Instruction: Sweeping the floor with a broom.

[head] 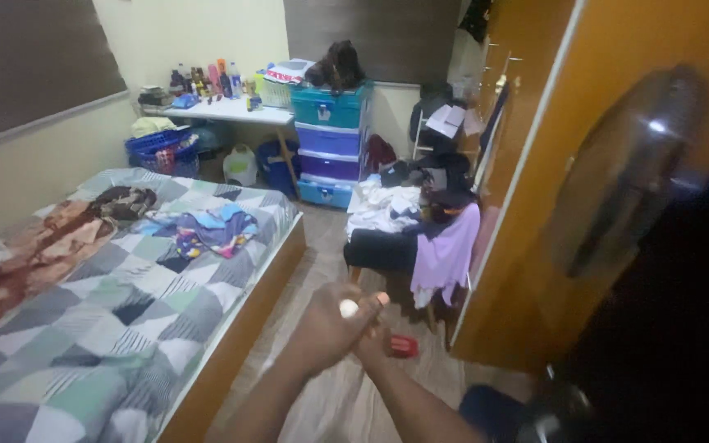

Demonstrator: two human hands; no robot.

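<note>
A cluttered bedroom: a bed with a patchwork cover on the left, a wooden wardrobe on the right. Over the floor, the left hand curls around a small white object, which pokes out at the top of its grip. The right hand sits just behind, touching; its grip cannot be told.

Both forearms reaching forward from the bottom edge, converging at mid-frame; left hand in front, back of the hand toward the camera, fingers curled into a loose fist, a small pale end showing at the top of the grip; right hand tucked just behind and partly hidden, touching the left, fingers folded; exact grip of the right impossible to tell; wrists straight, elbows bent low.
</note>
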